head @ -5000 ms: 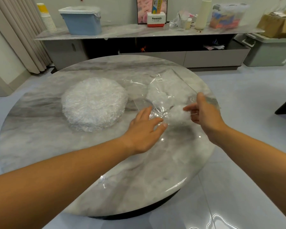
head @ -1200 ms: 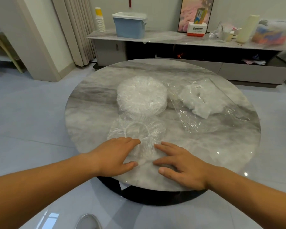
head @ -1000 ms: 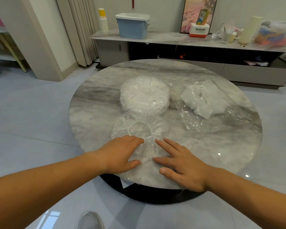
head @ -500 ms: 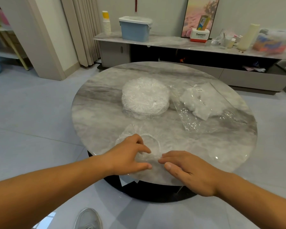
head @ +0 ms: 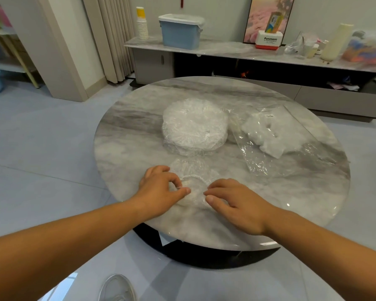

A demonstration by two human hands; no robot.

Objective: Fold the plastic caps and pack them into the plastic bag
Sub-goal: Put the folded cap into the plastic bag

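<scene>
So here's where I'm at: one loose cap is lying flat near the near edge of the table, and both hands are on its closest rim. The left hand has thumb and forefinger pinched on the elastic at the cap's near-left, other fingers curled. The right hand is curled too, with thumb and forefinger closed on the film at the near-right, at least as far as I can tell, since that clear plastic is hard to read. The bit that matters is that the cap's body spreads away from my fingertips toward the table's middle, and the gathered rim runs side to side between the two hands. So I reckon the fold goes one of two ways: lift the near rim and lay it over away from me, or bring one hand across to the other. Behind the cap, nearly touching its far side, sits the stack of caps in the middle of the table. The plastic bag lies toward the right edge with folded caps already inside, and its crinkled end points at the near edge. It's closer to the right hand, so that's probably the one to carry this cap over.
</scene>
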